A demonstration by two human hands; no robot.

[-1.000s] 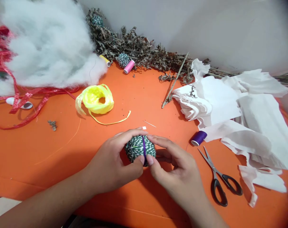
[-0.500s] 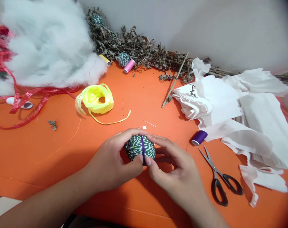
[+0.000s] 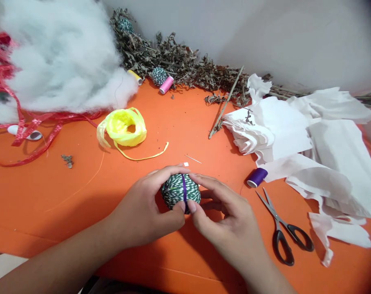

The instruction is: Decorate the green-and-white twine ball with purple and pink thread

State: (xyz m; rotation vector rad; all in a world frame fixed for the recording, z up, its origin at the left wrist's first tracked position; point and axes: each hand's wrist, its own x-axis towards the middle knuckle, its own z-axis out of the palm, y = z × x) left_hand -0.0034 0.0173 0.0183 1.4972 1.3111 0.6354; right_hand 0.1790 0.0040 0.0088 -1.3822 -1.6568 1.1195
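Between my two hands is a ball of green and white yarn [image 3: 176,191], with a band of purple thread running over its middle from top to bottom. My left hand [image 3: 155,204] grips the ball's left side, fingers over the top and thumb at the lower front. From the right, my right hand [image 3: 226,212] holds it too, its thumb close beside the left thumb at the purple band. Just beyond the ball lie a needle [image 3: 193,159] and a tiny white scrap [image 3: 186,164]. A purple thread spool [image 3: 257,177] rests to the right, near black-handled scissors [image 3: 283,228].
On the orange table [image 3: 185,126] sits a yellow ribbon coil [image 3: 127,128]. White stuffing [image 3: 63,57] and red ribbon [image 3: 50,136] fill the far left. Dried twigs [image 3: 179,59] line the wall, near a pink spool [image 3: 166,85]. White cloth pieces [image 3: 283,126] spread over the right.
Both thumbs have shifted very slightly on the ball. Otherwise the hands and the things on the table look the same.
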